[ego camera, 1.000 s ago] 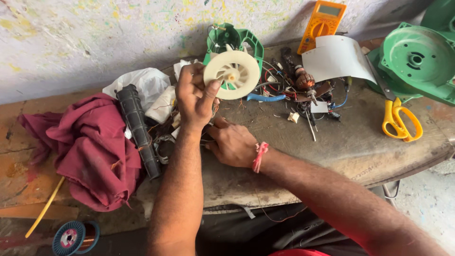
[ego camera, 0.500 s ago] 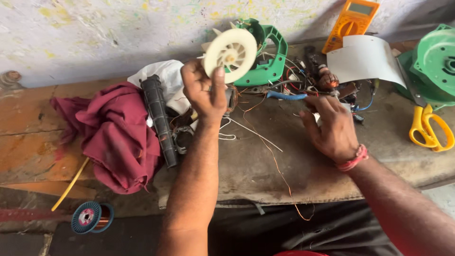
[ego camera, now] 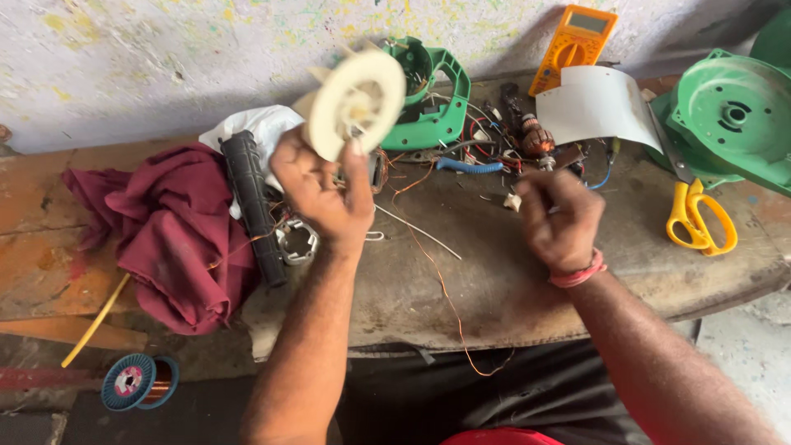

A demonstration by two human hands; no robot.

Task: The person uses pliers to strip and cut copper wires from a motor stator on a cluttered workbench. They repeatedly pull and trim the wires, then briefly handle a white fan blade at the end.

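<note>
My left hand (ego camera: 320, 189) holds a cream plastic fan wheel (ego camera: 356, 102) raised above the bench, its disc facing me. My right hand (ego camera: 560, 218), with a red band at the wrist, is closed over the bench to the right; a thin copper wire (ego camera: 441, 280) runs near it, but I cannot tell what the fingers pinch. Just behind the fan wheel lies a green plastic housing (ego camera: 437, 99) with wires spilling out. A small motor armature (ego camera: 535, 140) sits among the loose wires beyond my right hand.
A maroon cloth (ego camera: 165, 231) and a black ribbed handle (ego camera: 251, 206) lie at left. An orange multimeter (ego camera: 573, 45) leans on the wall. A green round casing (ego camera: 729, 115) and yellow scissors (ego camera: 696, 218) are at right. A blue spool of copper wire (ego camera: 136, 381) sits below the bench.
My right hand has moved right, away from my left hand, and closed. My left hand has kept the fan wheel raised and tilted it.
</note>
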